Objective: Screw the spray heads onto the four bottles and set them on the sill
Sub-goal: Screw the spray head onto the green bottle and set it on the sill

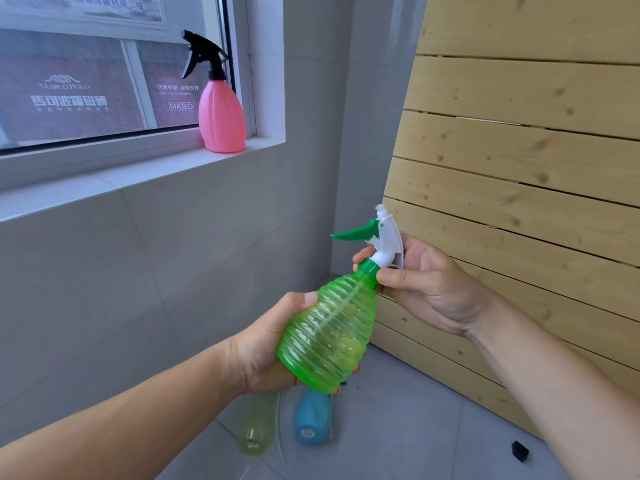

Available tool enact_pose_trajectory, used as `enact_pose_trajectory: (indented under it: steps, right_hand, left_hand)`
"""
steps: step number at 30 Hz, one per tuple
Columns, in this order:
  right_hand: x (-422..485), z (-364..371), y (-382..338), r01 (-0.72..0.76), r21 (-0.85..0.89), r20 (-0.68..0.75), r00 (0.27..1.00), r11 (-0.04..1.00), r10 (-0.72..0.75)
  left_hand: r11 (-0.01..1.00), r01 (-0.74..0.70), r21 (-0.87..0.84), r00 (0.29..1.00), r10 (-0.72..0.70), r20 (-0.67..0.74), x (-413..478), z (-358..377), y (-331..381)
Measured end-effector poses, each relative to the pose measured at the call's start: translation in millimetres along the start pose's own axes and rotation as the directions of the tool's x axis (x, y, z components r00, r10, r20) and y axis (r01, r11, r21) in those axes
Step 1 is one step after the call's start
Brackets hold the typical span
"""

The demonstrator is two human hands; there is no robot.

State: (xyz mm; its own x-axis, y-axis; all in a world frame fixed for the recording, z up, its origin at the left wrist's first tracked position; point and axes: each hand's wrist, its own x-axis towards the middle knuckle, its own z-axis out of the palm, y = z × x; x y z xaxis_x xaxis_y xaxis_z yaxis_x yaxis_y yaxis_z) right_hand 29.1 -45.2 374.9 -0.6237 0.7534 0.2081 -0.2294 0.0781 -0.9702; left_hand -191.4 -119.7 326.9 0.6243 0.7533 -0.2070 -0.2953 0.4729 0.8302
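One done: pink bottle (pixel 222 116) capped on the sill (pixel 138 174). Your left hand (pixel 266 344) grips the green bottle (pixel 329 334), right hand (pixel 420 282) pinches its spray head (pixel 382 242). Two bottles (pixel 311 422) left on the floor, uncapped I think.

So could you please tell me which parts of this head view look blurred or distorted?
In the head view, the yellow-green bottle and blue bottle on the floor are soft; the pink bottle and the green bottle in both hands look sharp; the wide lens tilts the wooden slats and bends the sill.
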Motion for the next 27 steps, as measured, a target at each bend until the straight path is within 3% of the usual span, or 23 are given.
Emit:
enact_pose_trajectory:
  steps: [6,9,13,18,23,27]
  right_hand:
    - [-3,-4,1,-0.046,-0.034,0.029,0.998,0.998,0.047]
    - [-2,-3,9,-0.053,-0.124,-0.060,0.997,0.991,0.046]
    - [3,2,17,-0.085,-0.208,-0.172,0.984,0.975,0.049]
    - [9,12,23,-0.175,-0.390,-0.352,0.936,0.904,0.029]
    - [7,4,20,-0.136,-0.149,-0.244,0.965,0.980,0.097]
    - [9,12,29,-0.181,-0.315,-0.344,0.937,0.931,0.066]
  left_hand:
    - [0.998,0.004,0.066,0.997,0.001,-0.079,-1,-3,1]
    - [0.974,-0.075,0.215,0.970,0.121,-0.210,2,-3,-1]
    - [0.871,-0.146,0.469,0.911,0.304,-0.281,1,2,2]
    - [0.812,-0.139,0.566,0.884,0.360,-0.299,4,5,6]
    - [0.782,-0.132,0.609,0.871,0.385,-0.305,1,0,10]
    - [0.771,-0.100,0.629,0.864,0.381,-0.329,1,-1,6]
